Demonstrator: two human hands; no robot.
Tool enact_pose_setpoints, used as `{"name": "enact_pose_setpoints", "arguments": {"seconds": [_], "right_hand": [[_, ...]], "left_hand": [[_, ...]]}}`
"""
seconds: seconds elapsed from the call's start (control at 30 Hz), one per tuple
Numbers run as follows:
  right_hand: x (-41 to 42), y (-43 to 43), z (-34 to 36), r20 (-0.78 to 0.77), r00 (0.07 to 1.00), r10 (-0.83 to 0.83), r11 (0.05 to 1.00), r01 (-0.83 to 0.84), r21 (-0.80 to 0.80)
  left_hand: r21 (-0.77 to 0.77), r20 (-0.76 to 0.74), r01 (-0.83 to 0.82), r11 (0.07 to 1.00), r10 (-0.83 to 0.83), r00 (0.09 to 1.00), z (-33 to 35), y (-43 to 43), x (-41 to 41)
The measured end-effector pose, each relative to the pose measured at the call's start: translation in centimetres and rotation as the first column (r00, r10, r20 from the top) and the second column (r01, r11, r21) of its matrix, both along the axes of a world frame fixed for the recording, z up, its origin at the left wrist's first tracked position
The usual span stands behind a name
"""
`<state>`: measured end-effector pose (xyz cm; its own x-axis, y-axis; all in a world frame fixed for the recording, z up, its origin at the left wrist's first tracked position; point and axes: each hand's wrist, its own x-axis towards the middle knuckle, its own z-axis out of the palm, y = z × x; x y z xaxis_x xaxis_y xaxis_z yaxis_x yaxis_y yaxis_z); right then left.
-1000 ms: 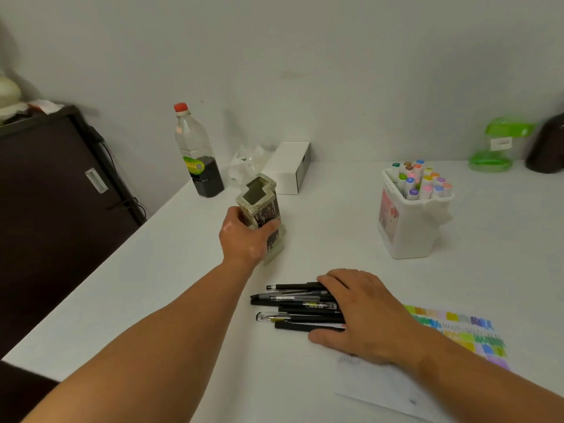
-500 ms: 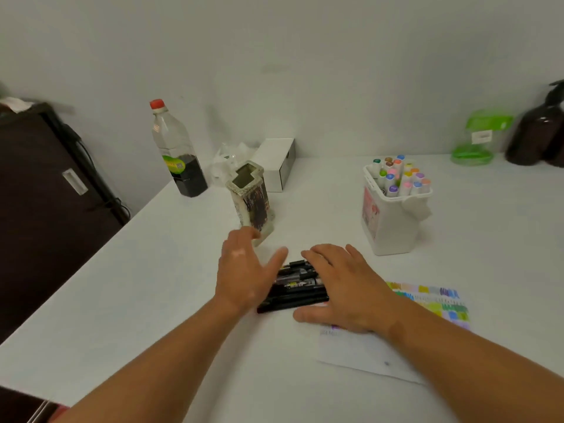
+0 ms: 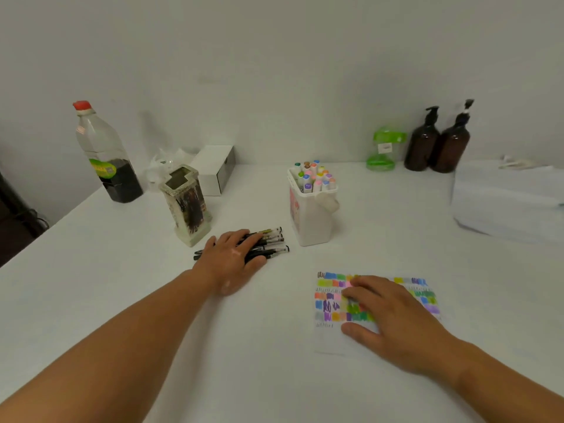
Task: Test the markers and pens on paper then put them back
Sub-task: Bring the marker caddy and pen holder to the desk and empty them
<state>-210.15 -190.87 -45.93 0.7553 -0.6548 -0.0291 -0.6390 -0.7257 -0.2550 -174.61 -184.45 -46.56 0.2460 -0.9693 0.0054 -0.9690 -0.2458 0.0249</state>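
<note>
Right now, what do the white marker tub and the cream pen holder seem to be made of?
The white marker tub looks like moulded plastic, smooth and faintly glossy: thin even walls, a moulded side handle. The cream pen holder looks like ceramic or cast resin, matt and mottled: thick walls, a stepped rim, a dark picture on its side. The view cannot settle which.

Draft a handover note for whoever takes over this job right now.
Left hand: open, flat on the pens, which lie in a pile on the table beside the holder.
Right hand: open, flat on the paper.
Done: markers stand in the tub; the paper is covered in colour swatches.
Left: pens go into the holder, which looks empty. Whether every pen was tested, I cannot tell.
</note>
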Motion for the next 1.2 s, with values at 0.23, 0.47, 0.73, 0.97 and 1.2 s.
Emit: {"name": "enact_pose_setpoints", "arguments": {"seconds": [0.23, 0.47, 0.73, 0.97, 1.2], "right_hand": [[-1.4, -2.4, 0.4, 0.057, 0.998, -0.005, 1.0, 0.004, 0.007], [-0.1, -4.6, 1.0, 0.185, 0.98, -0.079, 0.997, 0.076, 0.023], [-0.3, -4.3, 0.7, 0.289, 0.952, -0.099, 0.995, 0.096, 0.027], [-0.4, -3.3, 2.3, 0.403, 0.909, -0.105, 0.994, 0.084, 0.069], [5.2, 1.8, 6.8, 0.696, 0.718, 0.01, 0.971, -0.172, 0.164]], "left_hand": [[-0.026, 0.014, -0.038, 0.999, 0.038, 0.999, 1.3, -2.5, 0.7], [-0.253, -0.718, -0.146, 0.956, -0.084, 0.691, 5.2, -8.9, -5.0], [-0.368, -0.885, -0.233, 0.9, -0.262, 0.386, 3.7, -13.0, -6.4], [-0.488, -0.838, -0.191, 0.852, -0.396, 0.376, 8.6, -8.8, -6.6], [-0.427, -0.893, -0.213, 0.879, -0.374, 0.251, 10.0, 1.8, -8.1]]}}
